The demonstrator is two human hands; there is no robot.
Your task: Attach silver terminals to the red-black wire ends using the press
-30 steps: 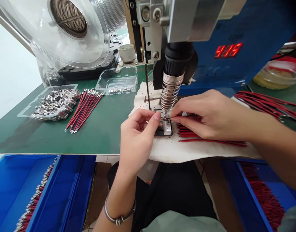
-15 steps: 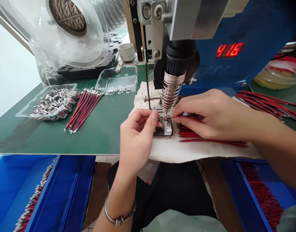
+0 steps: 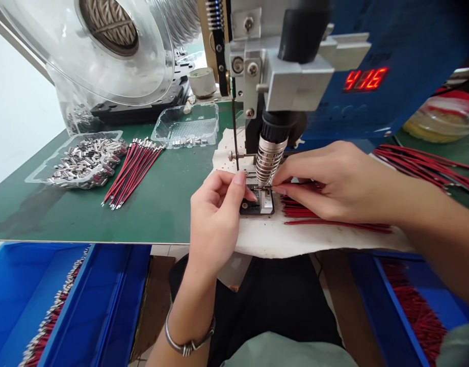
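My left hand [image 3: 216, 214] pinches a small metal terminal at the left side of the metal fixture [image 3: 262, 203]. My right hand [image 3: 326, 178] pinches a thin red-black wire [image 3: 265, 188] and holds its tip over the same fixture. The two fingertips nearly meet under the machine's ribbed metal nozzle [image 3: 268, 159], which hangs just above them. Loose red wires [image 3: 334, 223] lie under my right hand on a white cloth [image 3: 280, 237].
A clear tray of metal terminals [image 3: 81, 162] and a bundle of finished red wires [image 3: 132, 171] lie on the green mat at left. An empty clear tray [image 3: 186, 127] stands behind. The blue machine [image 3: 391, 76] shows 416. Blue bins [image 3: 66, 300] sit below the table edge.
The machine head with its nozzle has come down toward the fixture. The counter went from 415 to 416. Both hands stayed in place.
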